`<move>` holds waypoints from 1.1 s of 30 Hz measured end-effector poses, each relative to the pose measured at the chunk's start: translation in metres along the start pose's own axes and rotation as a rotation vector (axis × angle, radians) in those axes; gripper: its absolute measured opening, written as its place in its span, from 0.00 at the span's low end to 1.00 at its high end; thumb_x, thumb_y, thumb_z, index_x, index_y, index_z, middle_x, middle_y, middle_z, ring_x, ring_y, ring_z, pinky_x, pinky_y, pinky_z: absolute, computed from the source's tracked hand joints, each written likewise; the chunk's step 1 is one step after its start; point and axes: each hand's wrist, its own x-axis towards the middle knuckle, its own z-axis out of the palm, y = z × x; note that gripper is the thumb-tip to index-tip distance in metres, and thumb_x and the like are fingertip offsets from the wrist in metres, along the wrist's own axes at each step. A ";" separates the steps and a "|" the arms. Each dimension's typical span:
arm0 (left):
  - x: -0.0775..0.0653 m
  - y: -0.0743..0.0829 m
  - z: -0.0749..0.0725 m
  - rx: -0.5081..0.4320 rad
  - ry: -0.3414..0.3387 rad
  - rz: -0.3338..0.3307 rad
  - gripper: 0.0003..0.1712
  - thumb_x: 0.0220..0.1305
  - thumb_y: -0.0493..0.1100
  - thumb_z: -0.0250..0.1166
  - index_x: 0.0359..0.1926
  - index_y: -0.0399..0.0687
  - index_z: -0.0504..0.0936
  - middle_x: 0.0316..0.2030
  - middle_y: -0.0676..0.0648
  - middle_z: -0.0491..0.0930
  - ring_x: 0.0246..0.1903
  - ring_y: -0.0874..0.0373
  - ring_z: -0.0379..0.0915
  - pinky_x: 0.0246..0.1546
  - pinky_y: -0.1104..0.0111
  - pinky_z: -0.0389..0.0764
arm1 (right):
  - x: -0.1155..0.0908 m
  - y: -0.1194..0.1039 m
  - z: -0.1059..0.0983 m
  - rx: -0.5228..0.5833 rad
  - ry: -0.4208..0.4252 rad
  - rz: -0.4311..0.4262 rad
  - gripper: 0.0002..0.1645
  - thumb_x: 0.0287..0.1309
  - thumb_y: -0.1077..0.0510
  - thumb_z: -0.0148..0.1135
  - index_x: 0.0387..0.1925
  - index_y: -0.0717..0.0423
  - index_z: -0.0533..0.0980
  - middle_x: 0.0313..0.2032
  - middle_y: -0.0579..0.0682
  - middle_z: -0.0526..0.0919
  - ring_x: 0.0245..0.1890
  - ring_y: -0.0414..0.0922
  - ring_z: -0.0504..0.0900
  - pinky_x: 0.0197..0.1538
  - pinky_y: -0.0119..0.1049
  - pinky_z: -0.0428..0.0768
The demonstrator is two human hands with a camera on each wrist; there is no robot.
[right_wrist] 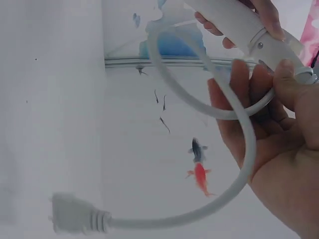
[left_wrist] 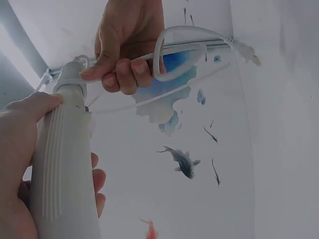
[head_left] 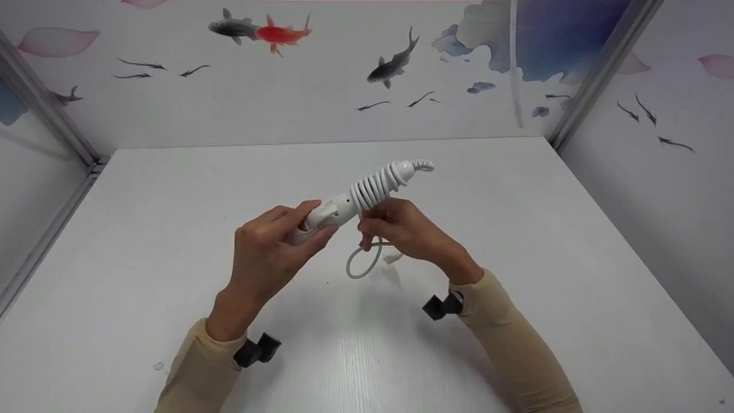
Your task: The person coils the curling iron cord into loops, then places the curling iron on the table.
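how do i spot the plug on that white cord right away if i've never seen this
Above the white table, the left hand grips a white wand-shaped appliance with cord coiled round one end. The right hand pinches that cord, whose loose stretch loops away. At its free end is the plug: a wide, blocky head with a ribbed neck, unlike the slim, smooth cord.

A patterned wall (head_left: 321, 109) (1 red fish (head_left: 282, 35)) backs the table (head_left: 143, 229).

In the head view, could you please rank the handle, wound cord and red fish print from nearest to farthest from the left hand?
1. Handle, in the left hand.
2. Wound cord, right, around the handle.
3. Red fish print, on the back wall.
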 end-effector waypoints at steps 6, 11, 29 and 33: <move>0.001 -0.003 -0.006 -0.136 -0.067 -0.120 0.17 0.56 0.44 0.76 0.47 0.46 0.89 0.29 0.47 0.87 0.26 0.61 0.77 0.27 0.69 0.78 | 0.000 0.008 -0.004 0.096 -0.048 -0.040 0.07 0.68 0.63 0.53 0.34 0.65 0.72 0.24 0.45 0.71 0.23 0.36 0.71 0.30 0.30 0.73; 0.001 -0.003 -0.009 -0.179 -0.101 -0.177 0.17 0.56 0.44 0.76 0.48 0.48 0.89 0.29 0.49 0.86 0.27 0.62 0.75 0.29 0.71 0.76 | 0.001 0.015 -0.007 0.034 -0.042 -0.037 0.10 0.66 0.62 0.56 0.29 0.65 0.73 0.22 0.45 0.73 0.25 0.39 0.73 0.36 0.34 0.74; 0.000 -0.004 -0.013 -0.277 -0.188 -0.296 0.19 0.57 0.45 0.75 0.50 0.49 0.88 0.32 0.51 0.86 0.30 0.61 0.75 0.29 0.71 0.76 | 0.009 0.030 -0.002 -0.210 0.063 -0.069 0.07 0.68 0.62 0.60 0.43 0.62 0.76 0.45 0.56 0.82 0.49 0.48 0.80 0.54 0.43 0.79; 0.001 -0.004 -0.013 -0.288 -0.242 -0.290 0.19 0.58 0.45 0.75 0.51 0.49 0.88 0.34 0.51 0.86 0.32 0.61 0.76 0.31 0.70 0.78 | 0.010 0.033 -0.003 -0.204 0.095 -0.047 0.15 0.65 0.62 0.63 0.53 0.60 0.79 0.51 0.55 0.83 0.50 0.48 0.81 0.57 0.46 0.79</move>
